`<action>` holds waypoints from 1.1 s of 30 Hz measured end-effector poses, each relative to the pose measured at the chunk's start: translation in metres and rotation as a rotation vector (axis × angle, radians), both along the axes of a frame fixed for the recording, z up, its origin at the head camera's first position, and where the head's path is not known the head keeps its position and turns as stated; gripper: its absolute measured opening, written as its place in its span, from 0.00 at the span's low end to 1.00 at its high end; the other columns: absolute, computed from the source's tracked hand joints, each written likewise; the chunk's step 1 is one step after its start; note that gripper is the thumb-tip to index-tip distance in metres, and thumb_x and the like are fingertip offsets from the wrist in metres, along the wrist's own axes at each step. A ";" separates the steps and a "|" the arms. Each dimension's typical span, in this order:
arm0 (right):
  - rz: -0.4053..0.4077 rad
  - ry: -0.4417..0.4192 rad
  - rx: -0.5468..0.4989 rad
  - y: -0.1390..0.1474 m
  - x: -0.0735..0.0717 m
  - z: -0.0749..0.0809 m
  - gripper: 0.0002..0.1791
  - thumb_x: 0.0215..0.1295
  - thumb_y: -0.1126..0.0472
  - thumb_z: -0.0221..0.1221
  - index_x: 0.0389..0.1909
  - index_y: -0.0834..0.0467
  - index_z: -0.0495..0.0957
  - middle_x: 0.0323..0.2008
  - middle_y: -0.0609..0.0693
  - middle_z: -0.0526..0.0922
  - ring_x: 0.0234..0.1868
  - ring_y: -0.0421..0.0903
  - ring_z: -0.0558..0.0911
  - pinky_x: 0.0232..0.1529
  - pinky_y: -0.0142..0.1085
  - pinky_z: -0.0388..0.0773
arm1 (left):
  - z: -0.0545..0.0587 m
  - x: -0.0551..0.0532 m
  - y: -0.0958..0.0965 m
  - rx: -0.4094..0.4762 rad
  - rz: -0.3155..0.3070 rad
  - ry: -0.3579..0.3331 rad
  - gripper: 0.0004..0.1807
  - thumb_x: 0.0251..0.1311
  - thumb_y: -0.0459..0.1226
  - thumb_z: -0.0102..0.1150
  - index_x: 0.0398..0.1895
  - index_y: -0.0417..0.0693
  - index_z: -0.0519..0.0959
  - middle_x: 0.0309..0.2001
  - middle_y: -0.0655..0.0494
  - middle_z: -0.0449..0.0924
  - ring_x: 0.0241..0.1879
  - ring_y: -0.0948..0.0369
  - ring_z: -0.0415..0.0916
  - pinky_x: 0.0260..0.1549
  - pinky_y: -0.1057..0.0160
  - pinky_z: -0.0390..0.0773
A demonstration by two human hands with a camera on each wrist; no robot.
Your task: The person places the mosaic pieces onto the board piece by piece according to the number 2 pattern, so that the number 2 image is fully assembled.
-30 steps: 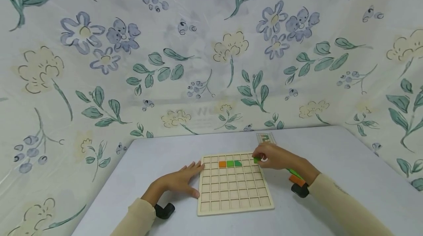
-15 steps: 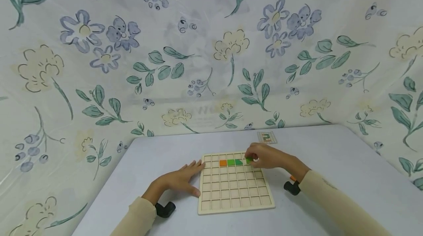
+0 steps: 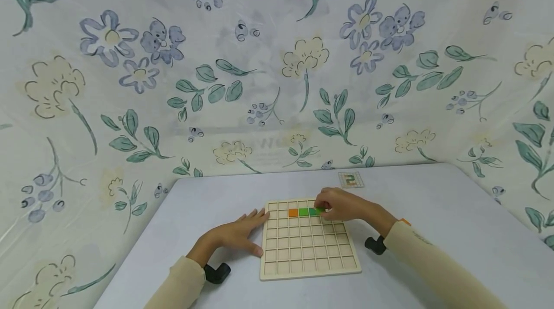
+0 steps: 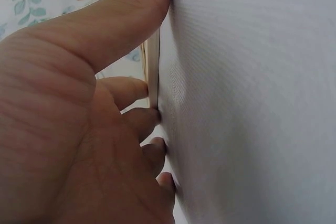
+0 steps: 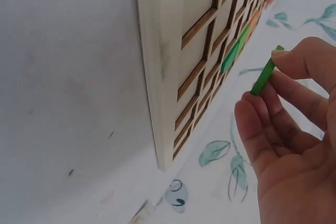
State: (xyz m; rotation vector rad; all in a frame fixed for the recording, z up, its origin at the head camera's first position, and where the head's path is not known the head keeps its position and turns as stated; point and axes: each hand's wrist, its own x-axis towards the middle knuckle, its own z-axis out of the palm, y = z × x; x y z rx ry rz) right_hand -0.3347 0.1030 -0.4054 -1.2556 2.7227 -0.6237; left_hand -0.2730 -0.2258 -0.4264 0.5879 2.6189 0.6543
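A wooden grid board (image 3: pixel 310 277) lies on the table. In its second row sit an orange tile (image 3: pixel 293 212), a bright green tile (image 3: pixel 303 212) and a darker green piece (image 3: pixel 312 211), side by side. My right hand (image 3: pixel 342 204) pinches a thin green tile (image 5: pixel 266 72) between thumb and fingertips, over the board's upper right part; the right wrist view shows it tilted and apart from the grid. My left hand (image 3: pixel 235 234) rests spread on the table, its index finger and thumb at the board's left edge. It holds nothing.
A small printed card (image 3: pixel 351 180) with a coloured figure on a grid lies behind the board, to the right. An orange piece (image 3: pixel 405 221) peeks out from behind the right sleeve. The floral backdrop (image 3: pixel 277 83) rises at the table's far edge.
My right hand has moved left with the green tile, from the board's right edge to beside the darker green piece. The loose pieces by the right wrist became mostly covered. The left hand stayed put.
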 end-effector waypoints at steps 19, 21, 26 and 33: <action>0.059 -0.009 0.056 -0.014 -0.002 -0.010 0.09 0.62 0.63 0.65 0.43 0.57 0.85 0.32 0.42 0.75 0.34 0.37 0.71 0.35 0.27 0.73 | 0.000 -0.001 0.000 -0.002 0.000 -0.003 0.61 0.47 0.56 0.74 0.81 0.51 0.49 0.82 0.51 0.38 0.81 0.49 0.32 0.79 0.44 0.35; 0.062 -0.005 0.056 -0.015 -0.002 -0.012 0.09 0.63 0.63 0.65 0.43 0.57 0.85 0.32 0.42 0.75 0.34 0.37 0.71 0.34 0.27 0.73 | 0.000 -0.001 0.000 0.003 0.001 -0.007 0.61 0.47 0.56 0.74 0.81 0.51 0.49 0.82 0.51 0.38 0.81 0.48 0.31 0.79 0.44 0.35; 0.045 -0.024 0.052 -0.015 0.000 -0.016 0.09 0.63 0.62 0.66 0.44 0.57 0.85 0.31 0.41 0.75 0.33 0.37 0.71 0.33 0.26 0.72 | 0.000 0.000 0.001 0.007 0.005 -0.015 0.61 0.47 0.55 0.74 0.81 0.51 0.50 0.82 0.51 0.38 0.81 0.48 0.31 0.79 0.43 0.35; 0.060 -0.001 0.040 -0.015 -0.002 -0.018 0.09 0.63 0.62 0.66 0.44 0.56 0.86 0.33 0.41 0.77 0.33 0.36 0.72 0.33 0.26 0.73 | 0.003 0.001 0.002 -0.005 0.004 -0.004 0.61 0.48 0.56 0.74 0.81 0.50 0.50 0.82 0.51 0.38 0.81 0.48 0.31 0.79 0.43 0.36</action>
